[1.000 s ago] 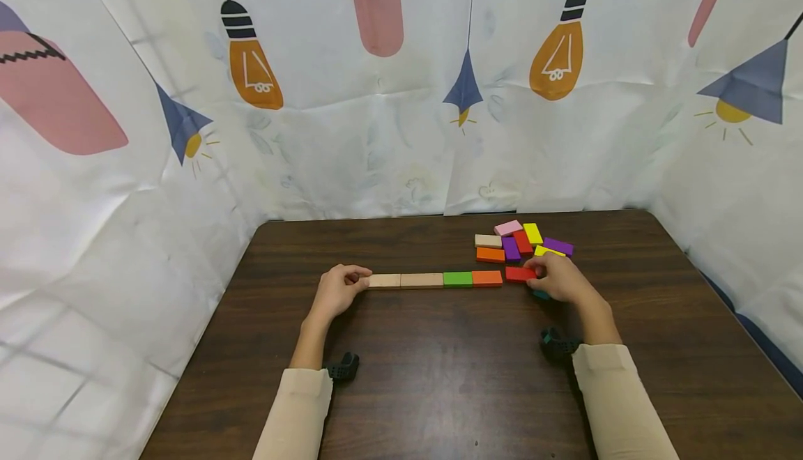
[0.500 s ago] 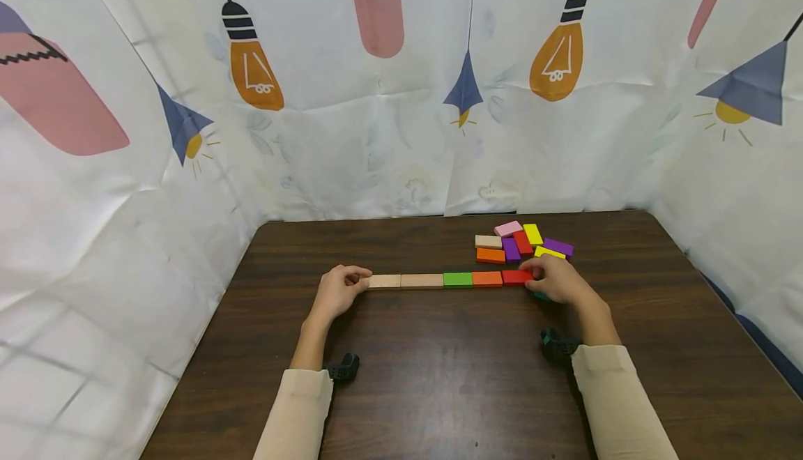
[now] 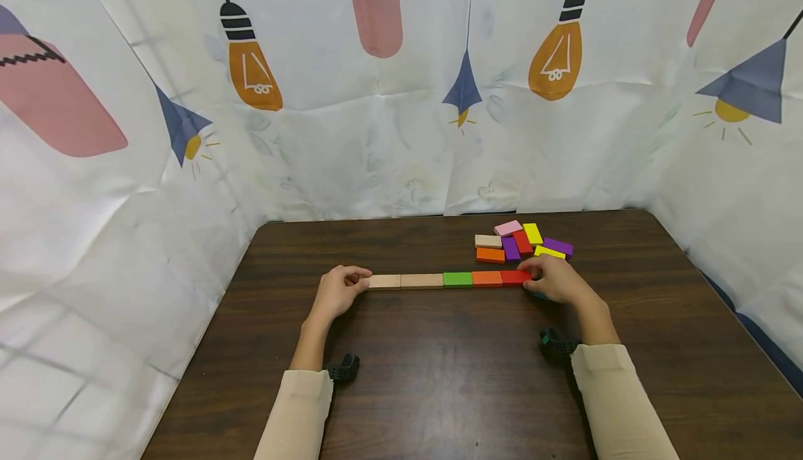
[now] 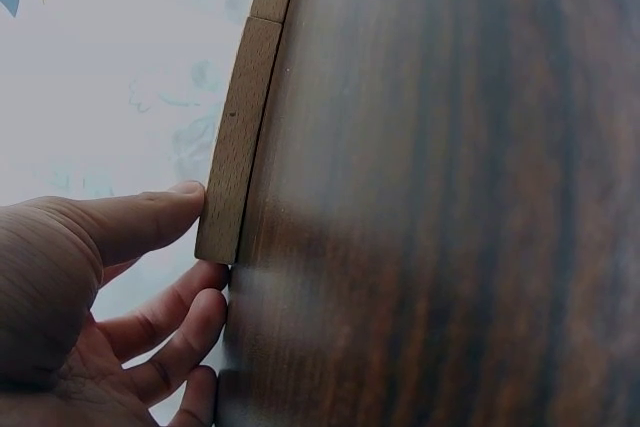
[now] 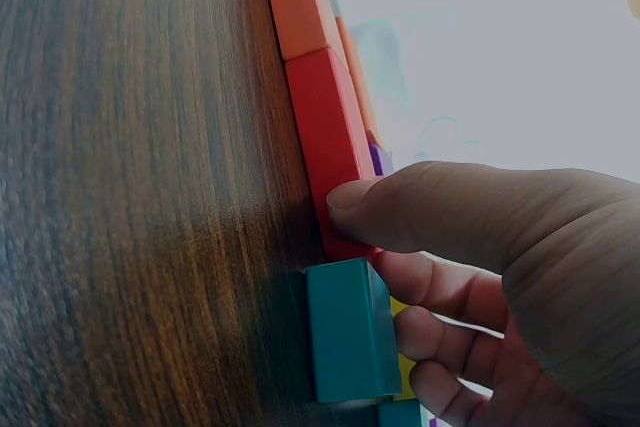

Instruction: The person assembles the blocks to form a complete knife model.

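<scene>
- The row of blocks lies end to end on the dark table (image 3: 426, 376): from left, a plain wooden block (image 3: 384, 281), a second wooden block (image 3: 422, 281), a green block (image 3: 457, 279), an orange block (image 3: 486, 279) and a red block (image 3: 513, 277).
- At the row's left end, the left hand (image 3: 339, 291) pinches the first wooden block between thumb and forefinger.
- The right hand (image 3: 558, 280) pinches the red block's right end.
- A teal block (image 5: 350, 332) sits just right of the red one, mostly hidden in the head view.
- On the far side, a loose cluster of coloured blocks (image 3: 511, 249) lies near the right hand.
</scene>
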